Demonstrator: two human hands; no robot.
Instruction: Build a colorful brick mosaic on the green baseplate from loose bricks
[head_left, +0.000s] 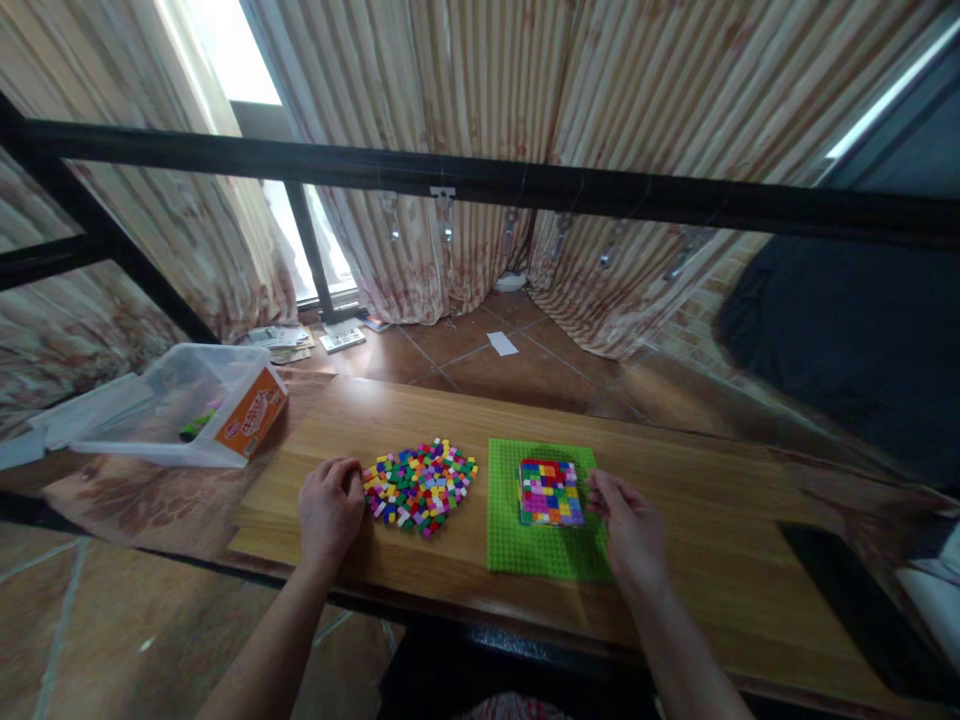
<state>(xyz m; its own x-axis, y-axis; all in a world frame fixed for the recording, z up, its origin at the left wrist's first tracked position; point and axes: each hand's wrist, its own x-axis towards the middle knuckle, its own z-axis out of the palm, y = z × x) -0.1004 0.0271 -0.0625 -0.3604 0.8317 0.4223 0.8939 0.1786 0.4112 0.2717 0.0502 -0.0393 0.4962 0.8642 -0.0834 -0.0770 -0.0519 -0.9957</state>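
Observation:
A heap of small building bricks [420,485] in many colours lies on the wooden board. At its left edge rests my left hand [330,510], fingers curled together against the bricks; whether a brick is between them is hidden. To the right is a green baseplate [510,555], carrying a square block built of multicoloured bricks [551,495], with some red along its back edge. My right hand [630,525] hovers over the baseplate's right edge, just beside the built block. Its thumb and fingers are closed together, and anything they pinch is too small to make out.
A clear plastic box [172,455] with an orange label and a few green pieces stands at the left. A black flat object [862,600] lies at the right of the wooden board [712,520]. A dark metal bar [487,178] crosses beyond, before curtains. Papers [277,340] lie on the floor.

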